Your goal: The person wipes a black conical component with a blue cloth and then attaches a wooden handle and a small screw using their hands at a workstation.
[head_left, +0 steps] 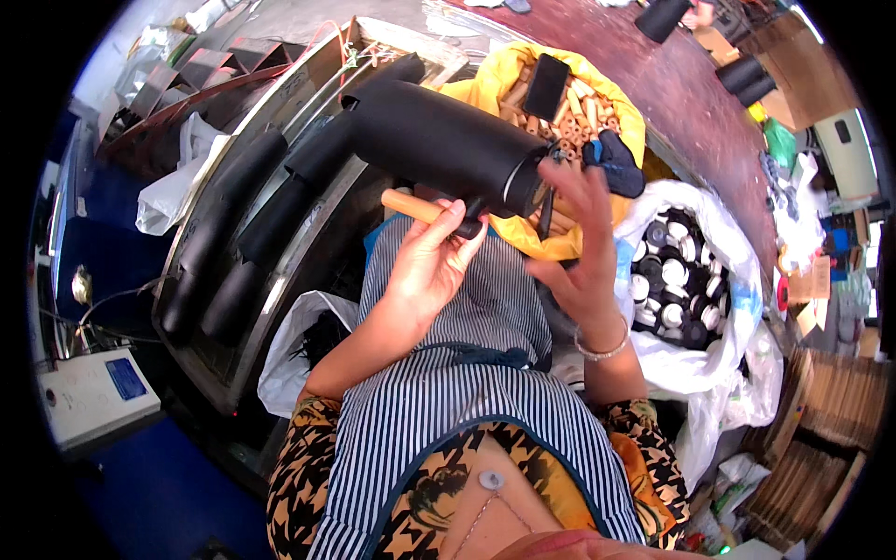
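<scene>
A long black cylindrical vessel body (439, 135) with a silver ring near its right end lies tilted in front of me. Just under it, my left hand (431, 257) pinches a light wooden handle (411, 204) with a black fitting, close against the vessel's underside. Whether the fitting is joined to the vessel I cannot tell. My right hand (588, 219) is at the vessel's right end, fingers apart and slightly blurred, the fingertips near its rim. A bracelet (602, 351) circles that wrist.
Ahead stands a yellow sack (627, 121) of wooden handles, with a phone (546, 87) and dark blue cloth (616, 163) on top. A white bag (681, 364) of black and white caps is at right. Left, a wooden crate (245, 350) holds several black vessels (210, 243). Cardboard (831, 411) is stacked far right.
</scene>
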A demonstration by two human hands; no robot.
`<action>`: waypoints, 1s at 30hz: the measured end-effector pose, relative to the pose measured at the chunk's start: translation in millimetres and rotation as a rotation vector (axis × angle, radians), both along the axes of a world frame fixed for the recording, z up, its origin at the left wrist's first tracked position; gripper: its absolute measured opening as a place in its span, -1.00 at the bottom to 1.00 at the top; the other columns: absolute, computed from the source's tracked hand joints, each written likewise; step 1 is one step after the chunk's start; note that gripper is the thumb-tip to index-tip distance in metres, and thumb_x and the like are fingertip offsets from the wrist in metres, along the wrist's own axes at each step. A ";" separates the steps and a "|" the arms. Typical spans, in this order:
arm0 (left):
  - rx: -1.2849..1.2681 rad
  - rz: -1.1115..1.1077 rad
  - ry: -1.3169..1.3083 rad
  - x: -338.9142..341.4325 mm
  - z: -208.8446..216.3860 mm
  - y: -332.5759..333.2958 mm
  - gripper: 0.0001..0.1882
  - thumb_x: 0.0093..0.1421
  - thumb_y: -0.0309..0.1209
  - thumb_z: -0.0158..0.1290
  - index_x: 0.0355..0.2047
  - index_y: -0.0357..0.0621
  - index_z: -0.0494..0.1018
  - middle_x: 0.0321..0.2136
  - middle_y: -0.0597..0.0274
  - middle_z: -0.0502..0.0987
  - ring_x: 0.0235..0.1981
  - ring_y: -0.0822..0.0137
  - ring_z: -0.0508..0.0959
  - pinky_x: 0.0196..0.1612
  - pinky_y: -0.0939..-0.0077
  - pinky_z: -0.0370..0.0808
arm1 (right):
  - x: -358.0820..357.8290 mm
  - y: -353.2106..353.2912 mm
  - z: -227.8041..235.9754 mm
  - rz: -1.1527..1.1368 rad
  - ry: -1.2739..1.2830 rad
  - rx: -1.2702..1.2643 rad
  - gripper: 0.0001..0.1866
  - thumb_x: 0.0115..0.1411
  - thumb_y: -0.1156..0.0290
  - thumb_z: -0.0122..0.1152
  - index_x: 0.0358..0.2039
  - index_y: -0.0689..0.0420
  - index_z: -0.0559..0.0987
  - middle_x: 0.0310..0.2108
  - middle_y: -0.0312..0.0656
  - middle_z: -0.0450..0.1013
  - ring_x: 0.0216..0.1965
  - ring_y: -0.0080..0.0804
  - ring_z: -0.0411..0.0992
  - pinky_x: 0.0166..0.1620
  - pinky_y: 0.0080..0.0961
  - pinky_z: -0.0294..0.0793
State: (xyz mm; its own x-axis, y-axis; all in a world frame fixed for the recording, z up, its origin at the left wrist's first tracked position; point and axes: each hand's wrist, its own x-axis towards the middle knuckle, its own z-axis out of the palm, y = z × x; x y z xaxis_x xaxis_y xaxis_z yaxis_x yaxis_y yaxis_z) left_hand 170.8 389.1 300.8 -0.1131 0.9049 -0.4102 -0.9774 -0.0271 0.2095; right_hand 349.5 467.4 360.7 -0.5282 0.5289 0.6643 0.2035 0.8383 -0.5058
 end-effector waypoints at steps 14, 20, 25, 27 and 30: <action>0.276 -0.144 1.130 49.0 -21.0 -2.9 -0.64 0.24 -0.64 0.04 0.04 -0.19 0.30 -0.12 0.20 0.39 -0.07 0.38 0.45 -0.05 0.45 0.55 | 20.1 -31.8 -104.1 0.151 0.922 -1.787 -0.75 0.38 0.28 -0.09 -0.25 0.18 0.49 -0.58 -0.16 0.48 -0.58 -0.42 0.49 -0.55 -0.51 0.47; 0.429 -0.058 1.660 15.8 41.4 -11.3 -0.54 0.27 -0.59 0.02 0.18 -0.30 0.26 -0.06 0.16 0.45 -0.06 0.35 0.45 0.16 0.40 0.33 | 82.6 -83.8 -46.0 0.240 -0.214 -0.720 -0.76 0.29 0.36 0.03 -0.28 0.21 0.62 -0.57 -0.15 0.56 -0.56 -0.31 0.53 -0.43 -0.45 0.50; 0.687 -0.099 2.038 40.2 72.8 -14.4 -0.60 0.12 -0.33 0.27 -0.10 -0.26 0.45 -0.21 0.08 0.54 -0.22 0.24 0.54 -0.11 0.38 0.45 | 108.6 -101.9 10.7 -0.273 0.087 0.320 -0.74 0.13 0.26 0.23 -0.16 0.03 0.58 -0.19 -0.31 0.49 -0.15 -0.35 0.49 -0.03 -0.31 0.51; 0.927 -0.270 2.159 55.2 77.0 -9.4 -0.61 0.07 -0.25 0.31 -0.19 -0.21 0.50 -0.31 0.10 0.60 -0.32 0.15 0.58 -0.17 0.30 0.48 | 115.0 -86.0 2.7 -0.397 -0.190 0.468 -0.77 0.11 0.24 0.17 -0.23 0.01 0.55 -0.26 -0.34 0.44 -0.20 -0.41 0.44 -0.12 -0.38 0.48; 1.012 -0.412 2.099 66.0 61.9 -12.6 -0.54 0.03 -0.18 0.32 -0.16 -0.17 0.45 -0.33 0.13 0.61 -0.34 0.14 0.59 -0.21 0.30 0.50 | 127.2 -81.1 -26.2 -0.414 -0.429 0.428 -0.83 0.10 0.19 0.10 -0.37 -0.01 0.50 -0.44 -0.39 0.33 -0.38 -0.49 0.38 -0.37 -0.52 0.43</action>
